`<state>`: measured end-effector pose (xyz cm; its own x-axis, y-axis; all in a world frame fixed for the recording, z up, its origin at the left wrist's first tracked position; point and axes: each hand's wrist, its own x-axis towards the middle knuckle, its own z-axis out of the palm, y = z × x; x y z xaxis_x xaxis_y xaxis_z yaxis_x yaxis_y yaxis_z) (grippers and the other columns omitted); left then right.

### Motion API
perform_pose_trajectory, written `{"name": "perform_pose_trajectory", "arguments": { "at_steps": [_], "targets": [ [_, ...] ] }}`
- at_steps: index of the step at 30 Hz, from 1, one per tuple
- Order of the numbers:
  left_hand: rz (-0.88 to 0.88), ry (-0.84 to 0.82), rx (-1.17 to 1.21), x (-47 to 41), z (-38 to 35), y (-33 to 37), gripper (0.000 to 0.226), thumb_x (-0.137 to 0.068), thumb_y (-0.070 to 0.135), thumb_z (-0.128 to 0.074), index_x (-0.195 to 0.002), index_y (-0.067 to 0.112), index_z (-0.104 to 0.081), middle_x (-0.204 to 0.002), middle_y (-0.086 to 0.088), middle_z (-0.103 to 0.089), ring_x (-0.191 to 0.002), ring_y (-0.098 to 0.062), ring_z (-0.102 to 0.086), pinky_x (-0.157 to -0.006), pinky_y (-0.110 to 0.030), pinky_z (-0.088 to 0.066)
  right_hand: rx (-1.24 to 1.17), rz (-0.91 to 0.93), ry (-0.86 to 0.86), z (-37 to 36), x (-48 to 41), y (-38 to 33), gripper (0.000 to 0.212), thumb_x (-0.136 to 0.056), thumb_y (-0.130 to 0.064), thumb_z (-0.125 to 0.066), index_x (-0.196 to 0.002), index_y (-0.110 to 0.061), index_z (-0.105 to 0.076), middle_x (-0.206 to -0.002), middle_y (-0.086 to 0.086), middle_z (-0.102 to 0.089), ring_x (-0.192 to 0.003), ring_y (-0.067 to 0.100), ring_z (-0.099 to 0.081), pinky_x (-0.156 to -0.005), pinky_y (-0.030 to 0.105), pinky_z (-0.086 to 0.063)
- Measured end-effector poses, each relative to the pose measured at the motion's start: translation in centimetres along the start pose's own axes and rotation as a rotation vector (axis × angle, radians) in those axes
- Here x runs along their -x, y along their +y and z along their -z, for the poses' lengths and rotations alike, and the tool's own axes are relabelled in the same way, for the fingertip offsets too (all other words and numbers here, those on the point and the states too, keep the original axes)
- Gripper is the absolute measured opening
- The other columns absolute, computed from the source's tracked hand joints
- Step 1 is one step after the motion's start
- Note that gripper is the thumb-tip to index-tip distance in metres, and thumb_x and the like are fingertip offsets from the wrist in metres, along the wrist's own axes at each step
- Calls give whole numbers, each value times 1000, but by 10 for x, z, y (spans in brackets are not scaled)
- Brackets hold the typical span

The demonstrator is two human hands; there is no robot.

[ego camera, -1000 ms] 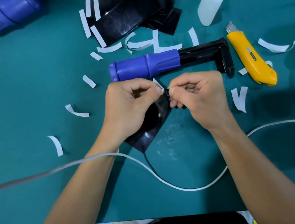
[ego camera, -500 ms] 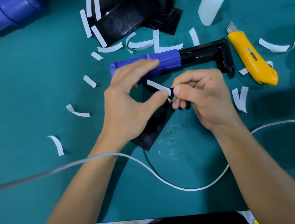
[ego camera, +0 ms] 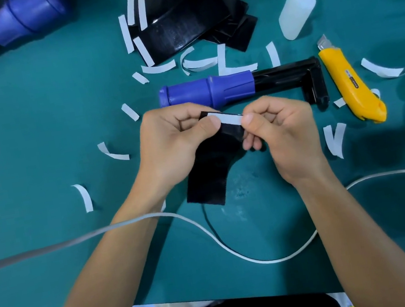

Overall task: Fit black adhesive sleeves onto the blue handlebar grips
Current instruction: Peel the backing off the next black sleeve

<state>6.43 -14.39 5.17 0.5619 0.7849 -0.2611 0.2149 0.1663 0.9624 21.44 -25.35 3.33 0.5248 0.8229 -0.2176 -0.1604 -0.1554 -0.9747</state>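
Two hands meet just in front of the blue handlebar grip, which lies on its side on the teal mat with its black L-shaped bar running off to the right. The left hand has its fingers curled in and its thumb pressed down, pinching the upper corner of a black adhesive sleeve; the rest of the sleeve hangs toward the person, nearer than the grip. Along the sleeve's top edge runs a white backing strip, and the right hand pinches the strip's right end between thumb and forefinger, its other fingers curled beneath. Behind the grip sits a loose stack of black sleeves, with many peeled white strips scattered around and between them. To the right of the grip, just beyond the bar's bend, lies a yellow utility knife with its blade end pointing away; a translucent squeeze bottle lies behind that. Far to the left and behind the grip, a second blue grip on black hardware rests at the mat's corner. A white cable loops across the mat on the near side of the grip, passing under both forearms.
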Motion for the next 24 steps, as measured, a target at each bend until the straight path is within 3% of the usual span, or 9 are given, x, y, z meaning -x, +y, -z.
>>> {"name": "perform_pose_trajectory", "arguments": {
  "at_steps": [2, 6, 8, 10, 12, 15, 17, 22, 24],
  "targets": [
    [-35, 114, 18, -2, 11, 8, 15, -84, 8, -75, -79, 21, -82, -69, 1, -74, -62, -11, -61, -63, -23, -51, 53, -13, 2, -4, 4, -1, 23, -88, -3, -61, -81, -22, -74, -70, 5, -73, -57, 19, -66, -55, 23, -49],
    [-100, 521, 117, -36, 75, 21, 19, -90, 6, -68, -80, 19, -76, -71, 9, -68, -70, -9, -58, -69, -24, -47, 196, 85, -41, -24, -10, -25, 26, -88, -5, -63, -88, -28, -75, -79, -5, -76, -66, 14, -72, -65, 19, -52],
    [-77, 595, 83, -53, 97, 19, 26, -93, 5, -63, -76, 21, -74, -71, 9, -65, -70, -11, -55, -69, -26, -44, 311, 148, -76, -40, -31, -41, 24, -88, -9, -66, -86, -32, -75, -79, -13, -75, -70, 11, -72, -70, 20, -54],
    [-30, 597, 42, -62, 103, 11, 27, -96, 6, -59, -77, 20, -71, -70, 10, -63, -69, -10, -55, -67, -24, -45, 494, 216, -25, -51, -59, -53, 23, -87, -11, -65, -89, -31, -76, -79, -17, -73, -72, 5, -68, -75, 20, -55],
    [-19, 609, -81, -73, 104, 7, 26, -96, 13, -58, -75, 24, -68, -66, 17, -60, -66, -5, -53, -66, -24, -45, 770, 302, 11, -55, -95, -63, 24, -86, -9, -61, -98, -24, -76, -91, -11, -74, -83, 10, -67, -85, 30, -55],
    [-37, 610, -375, -99, 111, 12, 21, -92, 25, -58, -73, 30, -67, -58, 26, -57, -61, 5, -50, -66, -18, -41, 1212, 383, -176, -65, -148, -67, 42, -85, -6, -65, -125, -17, -70, -126, 6, -66, -118, 32, -58, -102, 43, -44],
    [-65, 603, -451, -115, 113, 19, 20, -91, 26, -58, -74, 31, -68, -55, 26, -55, -59, 4, -48, -65, -16, -39, 1370, 390, -322, -75, -168, -63, 52, -84, -9, -69, -136, -12, -63, -134, 12, -62, -126, 37, -52, -105, 45, -41],
    [-59, 519, -106, -151, 106, 35, 19, -91, 12, -63, -85, 15, -80, -70, 14, -67, -68, -3, -57, -69, -20, -47, 1537, 499, -218, -79, -173, -47, 37, -89, 1, -55, -123, -9, -67, -112, 14, -69, -110, 37, -56, -88, 42, -41],
    [-24, 481, 85, -164, 102, 40, 17, -93, 6, -63, -92, 6, -80, -77, 1, -70, -72, -11, -61, -70, -23, -51, 1477, 433, -176, -76, -173, -45, 39, -91, -3, -59, -129, -10, -64, -114, 14, -70, -112, 36, -54, -93, 43, -40]
  ]
}}
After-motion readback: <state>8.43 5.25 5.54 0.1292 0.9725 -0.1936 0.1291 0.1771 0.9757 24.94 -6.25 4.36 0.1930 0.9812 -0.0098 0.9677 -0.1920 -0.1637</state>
